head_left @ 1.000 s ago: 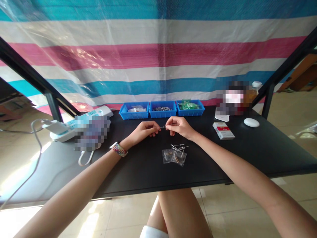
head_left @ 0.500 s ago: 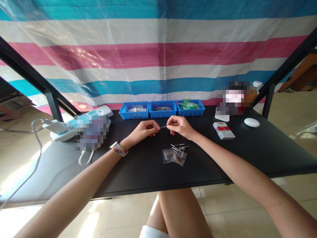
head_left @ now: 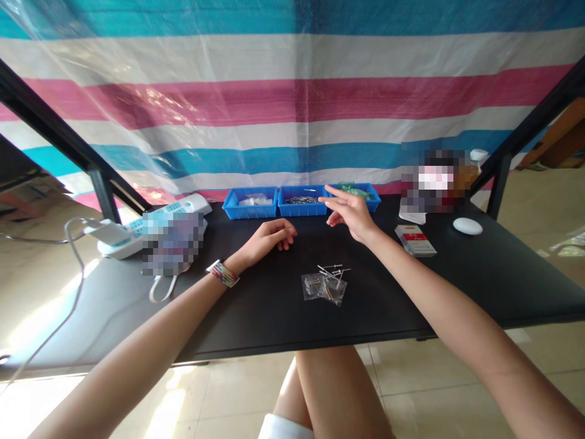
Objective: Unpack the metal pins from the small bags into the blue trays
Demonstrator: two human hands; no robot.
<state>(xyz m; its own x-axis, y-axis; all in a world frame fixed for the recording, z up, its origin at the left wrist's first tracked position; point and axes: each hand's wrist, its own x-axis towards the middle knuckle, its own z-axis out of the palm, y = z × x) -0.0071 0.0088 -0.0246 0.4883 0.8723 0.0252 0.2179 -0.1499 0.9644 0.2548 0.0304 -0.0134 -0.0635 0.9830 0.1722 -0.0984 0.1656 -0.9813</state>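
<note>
My left hand [head_left: 273,235] rests on the black table with its fingers curled inward and its thumb against them. Whatever those fingers hold, if anything, is hidden. My right hand [head_left: 350,210] is open, fingers spread, in front of the blue bins. Just off its fingertips, a single blind rivet [head_left: 309,189] shows at the back of the middle blue bin [head_left: 304,210]; I cannot tell whether it lies there or is in the air. More rivets [head_left: 301,200] fill that bin. Nearer me lie several loose rivets [head_left: 336,269] beside small clear bags [head_left: 312,286] with metal pins inside.
The left blue bin [head_left: 250,213] holds clear bags; the right blue bin [head_left: 375,201] holds green ones, partly behind my hand. A power strip [head_left: 194,206] and cable sit on the left. To the right are a cigarette box [head_left: 417,242] and a white mouse [head_left: 467,226].
My right hand has moved up and right from my left, and its fingers have opened, letting go of a rivet toward the middle bin. My left hand has barely moved.
</note>
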